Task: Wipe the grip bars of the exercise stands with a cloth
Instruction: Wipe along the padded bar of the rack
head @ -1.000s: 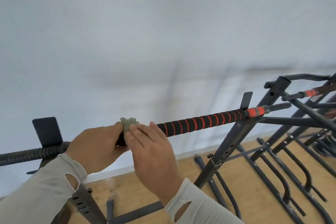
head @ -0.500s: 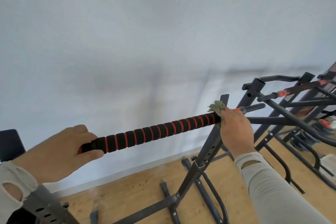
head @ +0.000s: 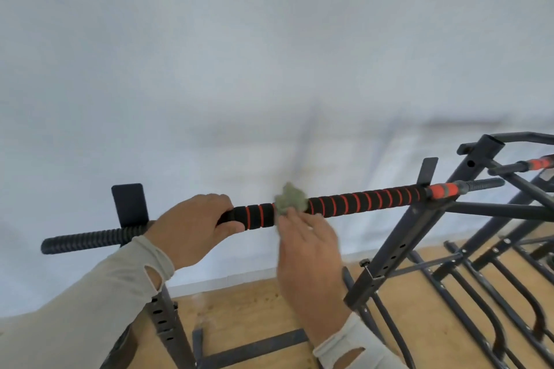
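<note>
Pale grey wall (head: 269, 54) fills most of the head view, meeting a wooden floor (head: 245, 302) low in the frame; dark metal exercise stands (head: 398, 240) rise from that floor. Across the nearest stand lies the grip bar (head: 365, 200) — black foam ringed with orange bands, tilted up toward the right, a ribbed black end (head: 87, 240) jutting past the left bracket (head: 129, 204). The left hand (head: 192, 226) grips the bar near its left end, fingers curled over the top, thumb underneath; the right hand (head: 308, 260) presses a crumpled green cloth (head: 290, 200) against the bar just right of it, fingers bent up against the cloth — blurred. Light sleeves (head: 90, 308) cover both forearms. More stands (head: 509, 189) crowd the right edge.
</note>
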A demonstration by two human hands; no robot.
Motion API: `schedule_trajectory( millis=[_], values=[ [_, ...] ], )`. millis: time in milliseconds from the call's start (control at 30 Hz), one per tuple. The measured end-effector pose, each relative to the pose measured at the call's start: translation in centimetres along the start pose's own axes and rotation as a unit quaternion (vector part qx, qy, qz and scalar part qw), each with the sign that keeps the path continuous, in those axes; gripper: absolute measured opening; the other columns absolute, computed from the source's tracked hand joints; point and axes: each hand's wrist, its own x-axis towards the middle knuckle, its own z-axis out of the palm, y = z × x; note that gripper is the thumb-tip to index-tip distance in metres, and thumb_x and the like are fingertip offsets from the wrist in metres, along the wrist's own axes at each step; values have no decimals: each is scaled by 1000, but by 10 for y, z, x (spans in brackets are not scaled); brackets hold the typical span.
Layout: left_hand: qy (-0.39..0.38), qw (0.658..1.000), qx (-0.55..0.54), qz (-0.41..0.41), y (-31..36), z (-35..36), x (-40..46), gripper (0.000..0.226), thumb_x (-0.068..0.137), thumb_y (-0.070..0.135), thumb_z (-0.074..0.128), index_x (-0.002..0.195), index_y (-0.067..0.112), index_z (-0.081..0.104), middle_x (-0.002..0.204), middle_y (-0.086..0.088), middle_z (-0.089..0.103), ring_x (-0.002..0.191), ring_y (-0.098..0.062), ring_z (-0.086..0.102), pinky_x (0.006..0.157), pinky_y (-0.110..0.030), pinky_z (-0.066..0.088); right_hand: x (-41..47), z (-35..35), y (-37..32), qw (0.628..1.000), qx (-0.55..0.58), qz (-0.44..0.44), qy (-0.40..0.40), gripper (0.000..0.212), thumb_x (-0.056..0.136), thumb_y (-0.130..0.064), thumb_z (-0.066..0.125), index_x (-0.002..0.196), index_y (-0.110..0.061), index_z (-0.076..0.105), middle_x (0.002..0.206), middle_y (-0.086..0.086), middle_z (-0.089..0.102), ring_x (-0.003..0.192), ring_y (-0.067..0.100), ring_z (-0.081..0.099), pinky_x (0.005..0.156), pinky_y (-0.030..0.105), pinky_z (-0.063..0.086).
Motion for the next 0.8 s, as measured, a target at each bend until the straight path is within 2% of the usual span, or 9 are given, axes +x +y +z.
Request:
schedule_trajectory(
  millis=[133, 233, 300, 367, 433, 567, 633, 700, 800],
  values=[
    [33, 998, 56, 4, 4, 2, -9, 27, 100, 55, 43, 95, 29, 48, 92, 12, 56, 84, -14, 53, 70, -29, 38, 4, 11, -49, 996, 64, -65, 0, 30, 90, -14, 64, 118, -15, 76, 120, -1, 75, 113, 21, 64, 101, 37, 50],
    [45, 994, 100, 22, 5, -3, -30, 40, 102, 44, 47, 138, 27, 43, 131, 7, 57, 115, -20, 54, 95, -34, 43, 10, -4, -38, 993, 92, -67, -23, 26, 91, -12, 68, 114, -16, 77, 113, -3, 76, 106, 22, 65, 90, 41, 56],
    [86, 994, 71, 19, 4, -10, -53, 53, 101, 40, 50, 150, 25, 36, 146, 9, 50, 128, -20, 51, 106, -37, 43, 16, -25, -29, 986, 158, 8, -62, 21, 96, -15, 67, 114, -21, 76, 106, -8, 73, 100, 14, 62, 84, 33, 56],
    [147, 988, 44, 19, 7, -18, -79, 48, 98, 38, 58, 143, 26, 48, 139, 11, 57, 119, -17, 59, 100, -35, 51, 24, -40, -23, 965, 223, 68, -117, 18, 102, -23, 59, 107, -33, 73, 94, -15, 66, 84, 6, 58, 70, 22, 50],
    [191, 981, 35, -2, 7, -22, -103, 37, 93, 37, 63, 129, 27, 60, 121, 13, 67, 100, -12, 67, 86, -31, 58, 31, -47, -21, 943, 281, 91, -153, 23, 103, -26, 55, 89, -39, 68, 77, -4, 65, 62, 11, 55, 55, 26, 45],
    [233, 966, -6, -112, 12, -26, -142, 31, 97, 43, 49, 123, 33, 63, 105, 21, 65, 82, 1, 57, 76, -10, 48, 35, -58, -22, 918, 346, 71, -180, 24, 102, -26, 54, 85, -33, 70, 74, -2, 64, 58, 13, 52, 53, 21, 41],
    [266, 948, -13, -176, 16, -33, -160, 26, 99, 39, 55, 123, 34, 63, 104, 25, 61, 78, 8, 52, 71, -4, 39, 35, -64, -21, 903, 375, 64, -198, 23, 102, -24, 54, 86, -26, 70, 74, -2, 65, 62, 19, 56, 55, 25, 45],
    [277, 935, -21, -222, 19, -41, -173, 29, 96, 37, 58, 125, 34, 61, 107, 25, 55, 85, 13, 53, 73, -12, 46, 37, -68, -20, 886, 409, 61, -210, 22, 102, -24, 54, 89, -29, 71, 74, -5, 66, 69, 19, 60, 57, 21, 47],
    [280, 921, -9, -271, 20, -49, -185, 34, 95, 36, 61, 128, 30, 58, 115, 17, 55, 92, -1, 56, 80, -25, 52, 37, -68, -20, 874, 429, 55, -221, 21, 103, -25, 55, 99, -38, 71, 78, -11, 69, 76, 11, 63, 60, 13, 49]
  ],
)
